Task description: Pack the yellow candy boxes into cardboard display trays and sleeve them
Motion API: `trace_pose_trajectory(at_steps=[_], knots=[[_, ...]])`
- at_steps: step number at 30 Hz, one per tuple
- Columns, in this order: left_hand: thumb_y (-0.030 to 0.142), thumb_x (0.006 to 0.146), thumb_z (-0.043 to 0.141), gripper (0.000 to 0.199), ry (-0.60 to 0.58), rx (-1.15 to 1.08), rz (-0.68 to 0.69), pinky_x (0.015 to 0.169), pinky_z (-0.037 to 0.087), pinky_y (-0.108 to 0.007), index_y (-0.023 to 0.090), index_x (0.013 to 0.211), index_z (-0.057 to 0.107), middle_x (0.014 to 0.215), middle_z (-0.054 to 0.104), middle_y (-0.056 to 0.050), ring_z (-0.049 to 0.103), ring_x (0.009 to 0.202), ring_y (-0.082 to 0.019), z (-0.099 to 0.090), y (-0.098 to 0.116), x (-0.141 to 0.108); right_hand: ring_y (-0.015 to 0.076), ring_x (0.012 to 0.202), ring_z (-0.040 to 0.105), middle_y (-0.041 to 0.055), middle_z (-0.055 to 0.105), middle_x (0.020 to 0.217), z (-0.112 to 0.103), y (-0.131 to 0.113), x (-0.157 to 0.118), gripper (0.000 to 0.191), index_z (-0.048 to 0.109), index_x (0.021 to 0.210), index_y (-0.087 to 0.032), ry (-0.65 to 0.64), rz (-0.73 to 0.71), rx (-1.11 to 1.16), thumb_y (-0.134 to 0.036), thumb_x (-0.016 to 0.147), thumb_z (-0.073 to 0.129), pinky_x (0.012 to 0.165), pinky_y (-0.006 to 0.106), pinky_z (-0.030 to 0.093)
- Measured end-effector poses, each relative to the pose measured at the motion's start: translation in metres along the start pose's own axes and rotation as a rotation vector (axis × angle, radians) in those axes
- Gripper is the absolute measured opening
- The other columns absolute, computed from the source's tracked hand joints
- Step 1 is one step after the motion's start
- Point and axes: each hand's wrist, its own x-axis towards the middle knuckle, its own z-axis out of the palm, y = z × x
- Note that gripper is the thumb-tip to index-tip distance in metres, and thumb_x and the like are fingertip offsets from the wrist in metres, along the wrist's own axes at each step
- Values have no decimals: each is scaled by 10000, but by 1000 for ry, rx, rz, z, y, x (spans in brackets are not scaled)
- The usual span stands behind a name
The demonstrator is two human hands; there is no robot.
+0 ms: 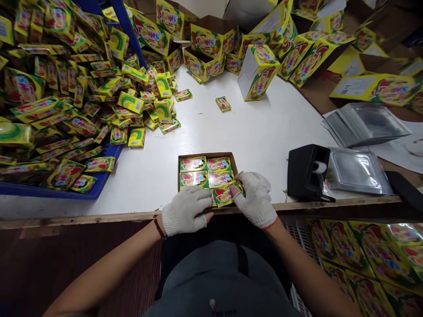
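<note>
An open brown-edged display box (179, 172) lies at the table's front edge, with several small yellow-green printed boxes (193, 164) in rows inside it. My right hand (254, 198), in a white knit glove, grips a small printed box (222, 196) between thumb and fingers. That box sits slightly tilted at the near right corner of the display box. My left hand (187, 210), also gloved, lies over the near left corner, fingers stretched out and their tips beside the gripped box. Whatever is beneath my left palm is mostly hidden.
To the left, a blue bin (99, 189) overflows with small boxes onto the white table (205, 127). Open printed cartons (208, 44) line the back. On the right stand a black tape dispenser (302, 171) and clear plastic trays (360, 171). A filled crate (299, 237) sits below.
</note>
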Motion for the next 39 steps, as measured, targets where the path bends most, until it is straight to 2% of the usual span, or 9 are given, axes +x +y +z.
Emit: trace_pose_trajectory(at_steps=[5, 9, 14, 17, 22, 28, 33, 36, 39], knots=[[297, 942, 517, 281, 394, -127, -155, 967, 528, -418, 191, 1171, 640, 1211, 664, -135, 617, 1152, -245, 0, -17, -17, 380, 1302, 432, 143, 667, 1162, 14, -3, -7, 246, 658, 1018, -166, -105, -137, -7, -353, 890, 562, 1080, 568, 283], [391, 965, 473, 385, 438, -171, -218, 1039, 493, -480, 195, 1269, 606, 1316, 617, -154, 574, 1235, -270, 12, -23, -25, 410, 1365, 367, 163, 613, 1315, 15, -5, -7, 503, 553, 1346, -154, -280, -376, -42, -359, 888, 590, 1108, 646, 193], [376, 969, 453, 385, 384, -201, -204, 1038, 486, -481, 214, 1287, 597, 1312, 623, -142, 573, 1232, -265, 9, -19, -26, 297, 1139, 562, 170, 643, 1214, -9, 11, 22, 427, 569, 1300, -115, -359, -450, 36, -294, 914, 539, 949, 442, 423], [385, 954, 467, 372, 180, -123, -102, 1049, 462, -498, 188, 1227, 626, 1278, 633, -143, 563, 1219, -287, 0, -12, -17, 262, 954, 608, 113, 678, 1061, -18, 8, 35, 290, 633, 1140, -167, -456, -433, -63, -301, 885, 599, 808, 380, 429], [381, 888, 558, 245, -161, -35, -29, 993, 480, -475, 176, 971, 663, 1104, 660, -118, 590, 1074, -284, -9, 0, -5, 261, 926, 600, 94, 669, 1055, -14, -11, 33, 265, 623, 1086, -207, -607, -472, -250, -263, 829, 658, 751, 354, 367], [375, 916, 541, 229, -19, -223, -75, 916, 526, -378, 202, 1004, 662, 1070, 674, -97, 632, 1017, -230, -3, 4, -15, 269, 1024, 576, 92, 646, 1149, -9, -4, 31, 242, 639, 1058, -219, -576, -481, -241, -283, 830, 682, 796, 363, 339], [286, 907, 516, 256, 312, 0, -470, 1024, 488, -414, 194, 1112, 639, 1235, 622, -118, 574, 1181, -236, -32, -62, -34, 274, 1027, 574, 80, 665, 1117, -2, 1, 26, 177, 670, 998, -243, -550, -542, -235, -282, 829, 705, 799, 376, 310], [224, 750, 636, 315, 222, 359, -893, 1055, 438, -507, 198, 1063, 625, 1190, 599, -117, 535, 1182, -294, -65, -116, -67, 263, 985, 583, 65, 681, 1071, 1, -2, 23, 128, 677, 921, -242, -552, -526, -214, -275, 807, 726, 783, 374, 303], [241, 787, 598, 132, 221, 444, -1029, 1029, 350, -684, 175, 901, 594, 967, 602, -126, 528, 1148, -361, -90, -153, -102, 247, 957, 586, 50, 683, 1025, 2, -4, 24, 106, 673, 885, -235, -574, -491, -172, -266, 800, 727, 775, 365, 307]])
